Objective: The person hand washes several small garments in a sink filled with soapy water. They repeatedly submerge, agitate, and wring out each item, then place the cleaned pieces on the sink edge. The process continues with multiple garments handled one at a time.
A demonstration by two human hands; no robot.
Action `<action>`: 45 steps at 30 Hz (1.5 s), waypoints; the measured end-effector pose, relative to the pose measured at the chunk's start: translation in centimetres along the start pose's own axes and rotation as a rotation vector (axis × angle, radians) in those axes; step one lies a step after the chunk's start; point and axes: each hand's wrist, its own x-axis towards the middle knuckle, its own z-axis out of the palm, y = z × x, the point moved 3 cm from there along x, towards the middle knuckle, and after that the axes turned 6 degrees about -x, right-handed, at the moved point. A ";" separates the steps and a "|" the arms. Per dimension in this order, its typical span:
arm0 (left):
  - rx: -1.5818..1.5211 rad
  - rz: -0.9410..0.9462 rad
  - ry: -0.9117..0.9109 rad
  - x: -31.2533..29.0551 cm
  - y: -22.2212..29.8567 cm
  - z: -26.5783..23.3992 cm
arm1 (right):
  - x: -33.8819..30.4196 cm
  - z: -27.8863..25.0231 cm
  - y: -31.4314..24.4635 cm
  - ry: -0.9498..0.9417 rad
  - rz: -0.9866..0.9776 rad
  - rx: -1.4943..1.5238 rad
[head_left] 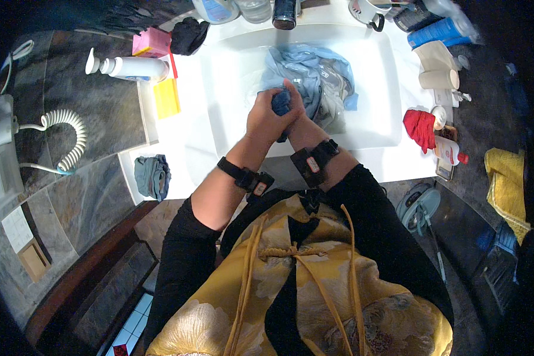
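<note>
My left hand (262, 117) and my right hand (296, 108) are closed together around a bunched dark blue cloth (280, 102). A small end of it hangs out below my palms. Both hands are over the near part of a white rectangular sink (231, 118). Just beyond them, a wet light blue garment (279, 68) lies crumpled in the sink with a greyish-white cloth (336, 89). Some of the fingers hide one another. Each wrist wears a black strap with a small device.
Left of the sink are a white pump bottle (139, 68), a pink box (152, 43), a black cloth (188, 35) and folded grey-blue cloth (152, 177). At right are a red cloth (419, 130), bottles and a mug (369, 12). A yellow towel (507, 184) hangs far right.
</note>
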 end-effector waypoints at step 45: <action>0.120 0.175 0.094 -0.1 -0.6 0.3 | 0.0 -1.0 0.9 -0.043 0.139 0.021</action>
